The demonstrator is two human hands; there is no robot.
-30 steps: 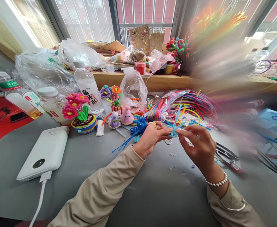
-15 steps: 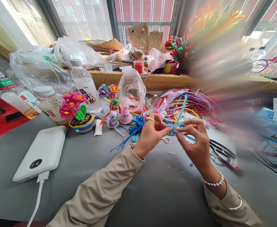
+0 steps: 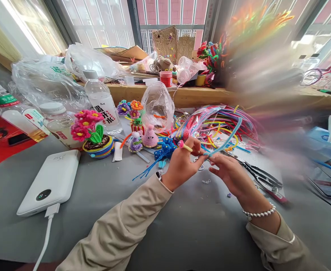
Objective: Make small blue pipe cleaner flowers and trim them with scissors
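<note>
From my end I took the pink-flower pot (image 3: 99, 146) as datum. The light-blue strand (image 3: 229, 140) was well right of it, low end between both hands' fingertips, long axis slanting up, right and away from the pot. The left hand (image 3: 184, 163) was the one nearer the pot, thumb and fingers pinched on the strand's low end. The right hand (image 3: 233, 175) lay farther right of the pot, nearer the free length, which passed just above its fingers. Its fingertips touched the strand; I couldn't make out whether they gripped it. Whatever was at the pinch was hidden from me. The blue flower bundle (image 3: 165, 148) sat right of the pot, just beside the left hand. Black-handled pliers or cutters, I couldn't say which (image 3: 263, 178), lay far right of the pot, past the right hand. Containers: the pot itself had dark brown fill with pink flowers and green leaves. The clear bottle (image 3: 104, 107) behind it held clear liquid. The white-lidded jar (image 3: 60, 126), just left of it, was partly label-covered, contents unclear to me. The clear pack (image 3: 202, 120), back and right of it, held coloured strands. The red tub (image 3: 165, 79) was farther back on the ledge, seemingly red inside.
</note>
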